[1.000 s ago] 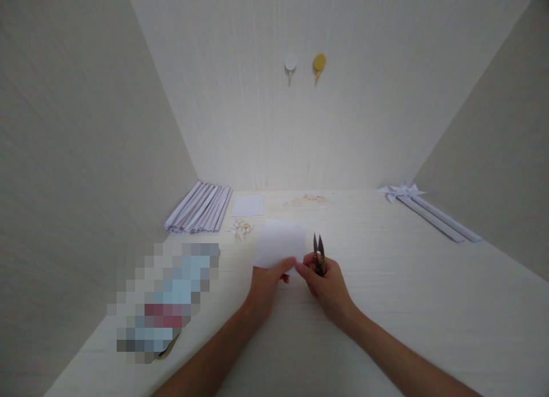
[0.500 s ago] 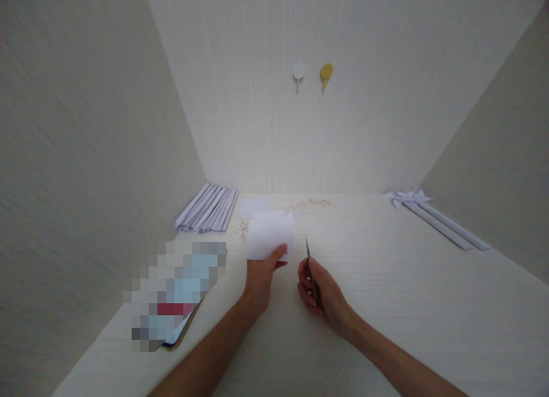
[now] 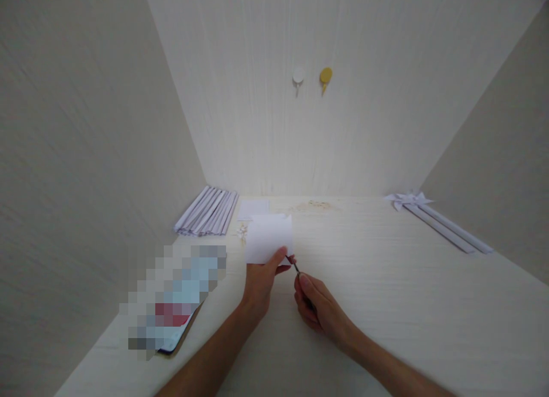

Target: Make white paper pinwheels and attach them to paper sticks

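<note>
My left hand pinches a small white sheet of paper by its lower edge and holds it up above the table. My right hand is closed around small thread snips. Their dark tips point up and left and meet the paper's lower right corner, just beside my left thumb. Most of the snips are hidden inside my fingers.
A stack of folded white paper strips lies at the back left, with a small white sheet and paper scraps beside it. A blurred flat object lies at the left. A paper pinwheel with long strips lies at the right. Two hooks hang on the wall.
My right hand tilted the snips from upright to the left and brought their tips to the paper's lower corner. My left hand kept holding the paper, which rose slightly.
</note>
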Demonstrator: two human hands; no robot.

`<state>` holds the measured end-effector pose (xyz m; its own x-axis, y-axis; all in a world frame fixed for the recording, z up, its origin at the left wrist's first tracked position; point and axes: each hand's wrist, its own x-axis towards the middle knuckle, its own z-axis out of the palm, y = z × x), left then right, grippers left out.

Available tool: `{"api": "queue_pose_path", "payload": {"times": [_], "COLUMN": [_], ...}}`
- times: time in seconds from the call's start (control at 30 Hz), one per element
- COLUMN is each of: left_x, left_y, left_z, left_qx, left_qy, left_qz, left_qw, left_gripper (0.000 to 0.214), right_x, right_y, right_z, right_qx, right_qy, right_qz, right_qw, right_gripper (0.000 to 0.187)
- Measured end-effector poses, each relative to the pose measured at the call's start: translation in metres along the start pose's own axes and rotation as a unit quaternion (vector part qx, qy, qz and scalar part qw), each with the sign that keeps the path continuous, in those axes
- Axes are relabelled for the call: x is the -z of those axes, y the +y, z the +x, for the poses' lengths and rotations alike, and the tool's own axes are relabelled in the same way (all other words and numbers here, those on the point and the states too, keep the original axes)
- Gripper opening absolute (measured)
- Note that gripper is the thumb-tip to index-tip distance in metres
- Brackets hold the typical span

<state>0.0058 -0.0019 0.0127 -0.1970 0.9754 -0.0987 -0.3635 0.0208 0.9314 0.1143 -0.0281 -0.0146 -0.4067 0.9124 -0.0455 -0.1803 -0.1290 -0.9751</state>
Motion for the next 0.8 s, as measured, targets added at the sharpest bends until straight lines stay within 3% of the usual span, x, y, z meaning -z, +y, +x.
{"api": "queue_pose_path", "payload": {"times": [0.8], "left_x": [0.0022], "left_y": [-0.0058], "left_z": [0.0023], "left_qx": [-0.016], "left_qy": [0.01], "left_qz": [0.01], "left_qw": [1.0], "left_gripper": [0.023], "right_x": [0.0004], "right_y": [-0.0001], "right_z": [-0.0001], "right_qx": [-0.011], "right_qy": [0.03], "right_qz": [-0.002], "right_qw": [0.999], "right_gripper": [0.04]}}
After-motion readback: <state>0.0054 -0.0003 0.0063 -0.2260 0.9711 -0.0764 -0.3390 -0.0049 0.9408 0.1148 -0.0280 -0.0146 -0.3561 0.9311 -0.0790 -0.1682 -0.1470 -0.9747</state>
